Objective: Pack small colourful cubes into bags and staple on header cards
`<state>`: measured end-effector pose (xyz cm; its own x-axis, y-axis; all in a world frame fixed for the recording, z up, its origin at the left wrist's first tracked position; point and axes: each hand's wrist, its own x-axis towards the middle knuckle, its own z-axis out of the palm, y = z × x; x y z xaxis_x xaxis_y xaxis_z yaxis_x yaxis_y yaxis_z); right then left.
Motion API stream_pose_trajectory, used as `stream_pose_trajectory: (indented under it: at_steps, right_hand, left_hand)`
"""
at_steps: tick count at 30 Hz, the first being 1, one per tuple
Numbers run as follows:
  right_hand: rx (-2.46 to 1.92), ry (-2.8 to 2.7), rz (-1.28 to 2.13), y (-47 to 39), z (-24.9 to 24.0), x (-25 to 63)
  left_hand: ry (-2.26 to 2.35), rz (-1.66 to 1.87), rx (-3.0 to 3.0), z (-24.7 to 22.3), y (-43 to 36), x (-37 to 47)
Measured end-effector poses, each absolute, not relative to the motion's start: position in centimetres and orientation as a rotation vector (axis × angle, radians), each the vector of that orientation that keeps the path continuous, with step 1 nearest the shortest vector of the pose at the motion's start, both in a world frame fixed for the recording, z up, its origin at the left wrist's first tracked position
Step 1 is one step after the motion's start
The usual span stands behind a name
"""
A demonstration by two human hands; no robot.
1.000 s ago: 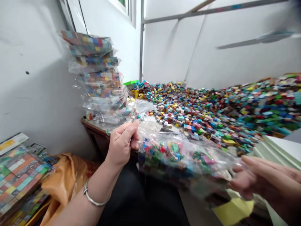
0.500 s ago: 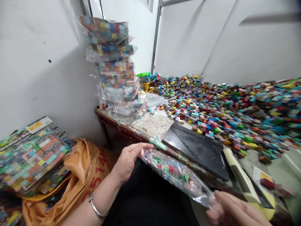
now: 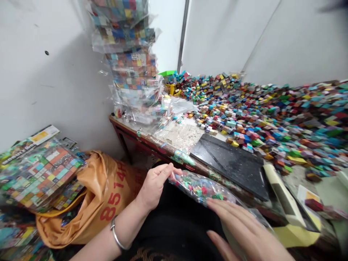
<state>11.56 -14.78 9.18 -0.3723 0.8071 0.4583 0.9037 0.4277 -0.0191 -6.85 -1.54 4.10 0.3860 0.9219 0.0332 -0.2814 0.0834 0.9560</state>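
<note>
A clear plastic bag (image 3: 194,186) of small colourful pieces stretches above my lap. The thumb and fingers of my left hand (image 3: 156,183) pinch its left end. My right hand (image 3: 239,224) lies against the bag's right part, fingers extended and thumb apart below, covering some of it. Just beyond the bag is the table's front edge, with a black board (image 3: 231,163) on the tabletop.
Small coloured blocks (image 3: 258,108) are heaped across the table. A tall stack of bagged block sets (image 3: 133,69) stands at its left end. An orange sack (image 3: 108,192) with packaged sets (image 3: 46,170) is at left.
My right hand has let go of the bag's right end and moved left along it, its fingers now spread out. The view has shifted, so the stack sits higher.
</note>
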Motion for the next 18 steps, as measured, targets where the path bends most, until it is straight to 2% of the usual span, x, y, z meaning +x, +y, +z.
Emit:
stream_pose_trajectory:
  at_steps: [3, 6, 11, 18]
  right_hand:
    - [-1.544, -2.407, -0.397, -13.5, 9.0, 9.6]
    - [-1.583, -2.432, -0.263, -12.6, 8.2, 8.9]
    - [-1.396, -2.522, -0.164, -11.2, 6.2, 8.3]
    - [-1.511, -2.537, -0.442, -13.5, 7.0, 10.9]
  left_hand:
    - [0.709, 1.011, 1.152, 4.3, -1.9, -6.8]
    - [0.698, 0.992, 1.172, 4.4, -2.2, -6.8]
    - [0.761, 0.967, 1.225, 4.0, -2.4, -6.9]
    - [0.809, 1.023, 1.128, 3.6, -1.8, -7.5]
